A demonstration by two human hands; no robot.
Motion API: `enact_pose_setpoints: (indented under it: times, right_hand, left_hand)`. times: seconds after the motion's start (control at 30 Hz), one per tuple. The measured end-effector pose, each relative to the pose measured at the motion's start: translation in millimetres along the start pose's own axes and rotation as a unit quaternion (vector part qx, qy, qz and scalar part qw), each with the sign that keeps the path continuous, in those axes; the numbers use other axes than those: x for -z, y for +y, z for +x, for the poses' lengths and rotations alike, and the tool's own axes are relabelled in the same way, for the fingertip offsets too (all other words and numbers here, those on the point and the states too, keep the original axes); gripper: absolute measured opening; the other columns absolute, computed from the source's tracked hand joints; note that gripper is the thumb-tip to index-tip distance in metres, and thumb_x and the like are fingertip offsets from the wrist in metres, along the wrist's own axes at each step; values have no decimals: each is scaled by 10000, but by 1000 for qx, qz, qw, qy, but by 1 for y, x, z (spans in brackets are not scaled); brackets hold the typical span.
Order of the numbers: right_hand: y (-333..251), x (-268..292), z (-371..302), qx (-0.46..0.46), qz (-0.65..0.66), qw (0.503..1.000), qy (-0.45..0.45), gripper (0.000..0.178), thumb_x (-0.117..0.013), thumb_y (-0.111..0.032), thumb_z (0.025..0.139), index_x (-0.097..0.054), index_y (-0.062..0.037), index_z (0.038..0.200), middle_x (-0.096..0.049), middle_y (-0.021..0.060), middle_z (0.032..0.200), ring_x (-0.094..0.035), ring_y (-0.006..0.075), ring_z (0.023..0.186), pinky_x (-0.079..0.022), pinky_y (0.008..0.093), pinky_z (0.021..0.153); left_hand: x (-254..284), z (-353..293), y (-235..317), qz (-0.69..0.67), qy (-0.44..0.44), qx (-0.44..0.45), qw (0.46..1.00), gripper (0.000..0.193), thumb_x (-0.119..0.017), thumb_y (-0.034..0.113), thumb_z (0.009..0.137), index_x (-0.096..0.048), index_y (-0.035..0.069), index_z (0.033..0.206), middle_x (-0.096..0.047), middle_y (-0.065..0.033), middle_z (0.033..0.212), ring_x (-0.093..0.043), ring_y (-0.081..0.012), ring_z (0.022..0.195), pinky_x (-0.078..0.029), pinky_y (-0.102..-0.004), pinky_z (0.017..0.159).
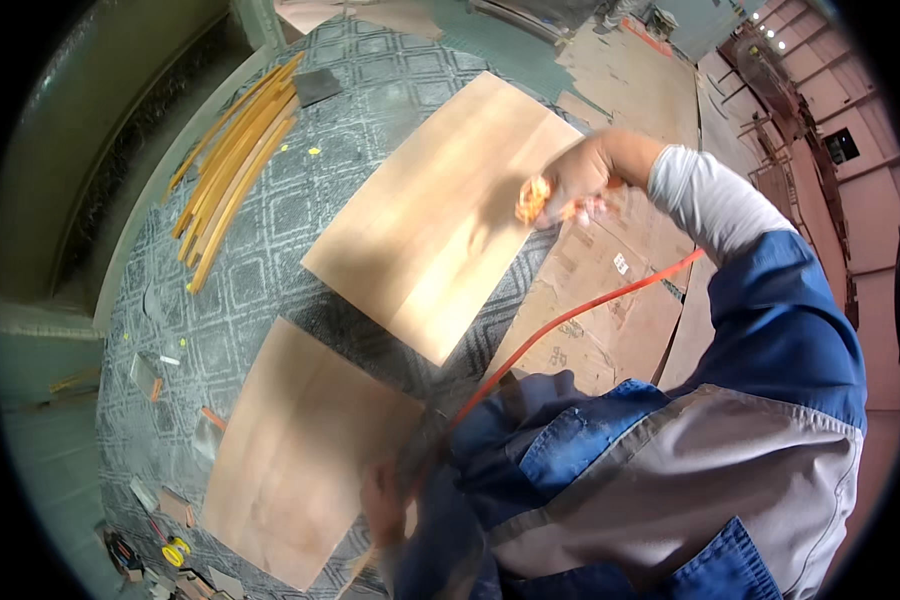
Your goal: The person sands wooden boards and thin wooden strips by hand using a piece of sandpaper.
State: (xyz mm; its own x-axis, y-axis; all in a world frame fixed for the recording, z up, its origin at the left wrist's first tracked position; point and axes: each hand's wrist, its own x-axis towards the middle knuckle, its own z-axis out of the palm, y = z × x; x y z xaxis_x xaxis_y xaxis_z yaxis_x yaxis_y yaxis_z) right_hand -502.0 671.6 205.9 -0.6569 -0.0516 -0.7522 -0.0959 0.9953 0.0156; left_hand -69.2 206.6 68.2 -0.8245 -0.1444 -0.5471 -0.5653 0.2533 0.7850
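My right hand [580, 180] is closed around a small orange object [534, 200], too blurred to name, at the right edge of a pale wooden panel [440, 220]. Some pinkish-orange blur also shows below that hand. Nearer to me and to the left lies a second pale wooden panel [300, 450], partly in shadow. My left hand [382, 500] is at its right edge, its fingers smeared by motion and darkened, so its grip is unclear. Both panels rest flat on a grey patterned covering [240, 340].
A red hose [580, 308] curves past my body over cardboard [610, 240]. Yellowish wooden strips [235, 170] lie at the far left beside a dark square pad [317, 87]. At the lower left are a yellow tape measure [175, 551], small blocks [177, 507] and other loose bits.
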Motion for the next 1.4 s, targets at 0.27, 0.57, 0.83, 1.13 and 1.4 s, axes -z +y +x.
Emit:
enact_pose_setpoints:
  times: [0.27, 0.57, 0.83, 1.13, 1.4]
  right_hand:
    - [-34, 17, 36, 31, 237, 969, -60, 335, -629, -242, 990, -631, 48, 1157, -710, 191, 796, -671, 270, 566, -536, 424, 482]
    - [-117, -6, 17, 151, 288, 941, -92, 257, -622, -233, 974, -660, -16, 1105, -664, 116, 727, -628, 252, 528, -506, 385, 463]
    - [-96, -28, -4, 5, 31, 998, -51, 239, -613, -230, 986, -648, -57, 1148, -700, 133, 791, -666, 197, 579, -534, 361, 507]
    - [-345, -97, -125, 157, 37, 969, -189, 269, -696, -289, 989, -669, -44, 1095, -694, 78, 704, -654, 134, 570, -526, 293, 519]
    - [-561, -118, -147, 321, -139, 907, -234, 303, -652, -315, 1005, -671, -31, 1106, -714, 115, 720, -667, 174, 521, -539, 305, 482]
  left_hand:
    - [13, -20, 213, 1, -148, -413, 899, 286, -817, 171, 844, -725, 44, 1083, -712, -112, 985, -703, -271, 916, -571, -353, 830]
    - [2, -58, 271, -286, -178, -570, 750, 217, -797, 162, 773, -704, -4, 877, -713, -146, 861, -667, -277, 703, -558, -388, 632]
    - [47, -119, 236, -291, 5, -509, 810, 194, -728, 187, 825, -659, 15, 767, -694, -111, 728, -644, -222, 578, -548, -332, 575]
    - [166, -171, 103, -165, 10, -517, 840, 128, -729, 139, 871, -675, 46, 938, -677, -115, 884, -684, -285, 813, -582, -403, 747]
    - [223, -226, 111, -411, 175, -485, 752, 150, -632, 168, 966, -670, 31, 918, -658, -123, 912, -687, -267, 761, -607, -375, 673]
